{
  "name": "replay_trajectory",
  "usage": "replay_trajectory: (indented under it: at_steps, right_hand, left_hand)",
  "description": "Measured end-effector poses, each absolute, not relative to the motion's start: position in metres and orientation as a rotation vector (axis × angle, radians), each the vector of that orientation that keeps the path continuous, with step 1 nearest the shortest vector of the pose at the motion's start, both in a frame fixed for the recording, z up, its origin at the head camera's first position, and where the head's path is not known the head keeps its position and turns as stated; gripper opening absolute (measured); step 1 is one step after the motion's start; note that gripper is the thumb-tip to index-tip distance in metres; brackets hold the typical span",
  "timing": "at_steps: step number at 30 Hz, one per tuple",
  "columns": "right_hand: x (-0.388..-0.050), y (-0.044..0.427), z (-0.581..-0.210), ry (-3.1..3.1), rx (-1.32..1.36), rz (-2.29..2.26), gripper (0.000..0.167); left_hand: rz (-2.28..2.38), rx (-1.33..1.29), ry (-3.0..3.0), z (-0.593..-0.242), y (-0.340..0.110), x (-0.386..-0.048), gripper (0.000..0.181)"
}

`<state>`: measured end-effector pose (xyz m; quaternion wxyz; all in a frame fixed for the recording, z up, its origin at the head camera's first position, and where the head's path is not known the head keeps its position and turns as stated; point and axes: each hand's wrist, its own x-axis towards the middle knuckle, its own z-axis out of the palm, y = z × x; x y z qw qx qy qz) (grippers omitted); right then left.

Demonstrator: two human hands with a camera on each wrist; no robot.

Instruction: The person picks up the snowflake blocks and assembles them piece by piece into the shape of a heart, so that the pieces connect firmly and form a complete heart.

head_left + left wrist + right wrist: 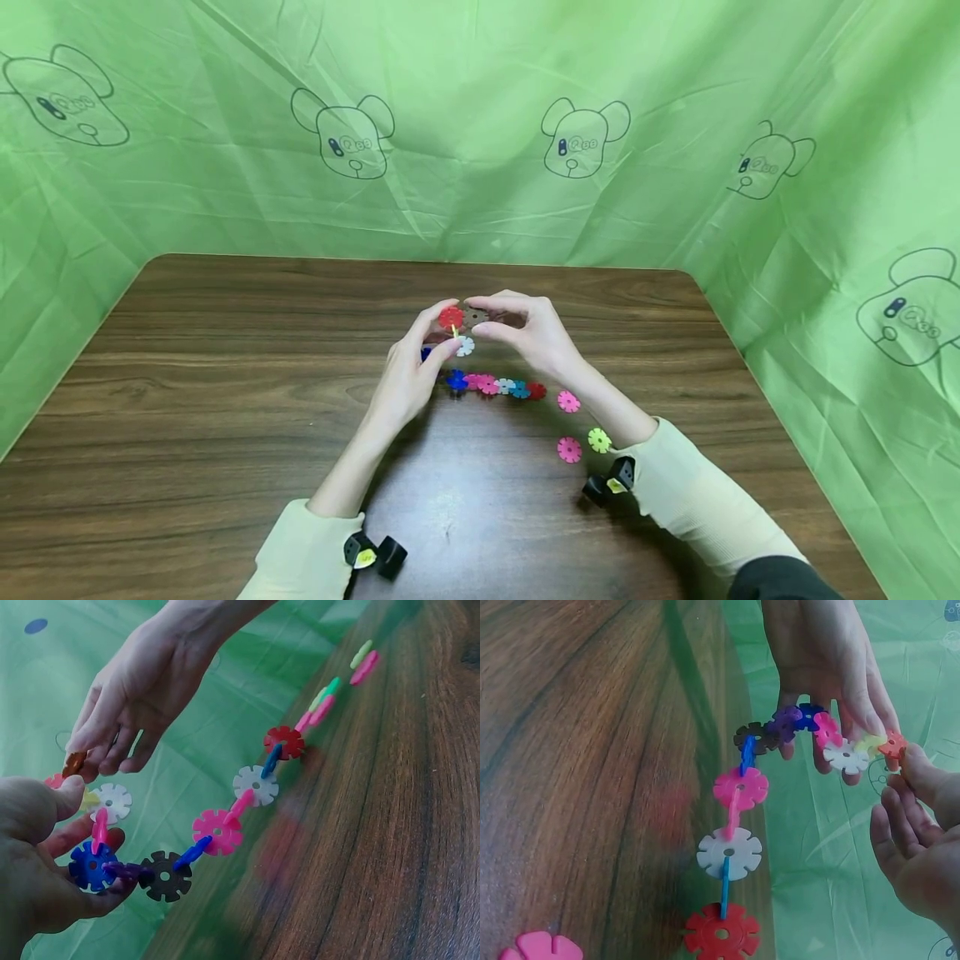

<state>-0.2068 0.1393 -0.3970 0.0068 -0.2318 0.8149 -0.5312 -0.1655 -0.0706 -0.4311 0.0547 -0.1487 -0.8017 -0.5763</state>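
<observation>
A chain of notched plastic snowflake discs hangs from my left hand (401,379), whose thumb and fingers pinch it near a red disc (451,317). Below that red disc come a yellow disc (869,745) and a white disc (465,346). The chain curves on past a pink disc (826,729), a blue disc (92,865) and a dark disc (166,876) to another red disc (283,742) at its far end. My right hand (543,337) pinches a brown disc (476,317) by its edge, right beside the upper red disc. Whether the two discs interlock is hard to tell.
Loose discs lie on the brown wooden table (225,417) near my right forearm: a pink one (568,402), another pink one (569,450) and a yellow-green one (599,440). Green cloth (465,208) with bear drawings hangs behind the table.
</observation>
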Motion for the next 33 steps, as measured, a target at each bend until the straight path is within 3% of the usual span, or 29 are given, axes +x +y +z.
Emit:
replay_trajectory:
  at_steps: [22, 33]
  right_hand:
    - [-0.2110, 0.1352, -0.3964, 2.519, -0.778, -1.573, 0.027]
    - [-0.2115, 0.1339, -0.3972, 2.526, -0.678, -1.628, 0.028]
  left_hand:
    - [-1.691, -0.472, -2.432, -0.4319, -0.0718, -0.1638, 0.061]
    - [-1.663, -0.446, -2.423, -0.4307, -0.0679, -0.1641, 0.053]
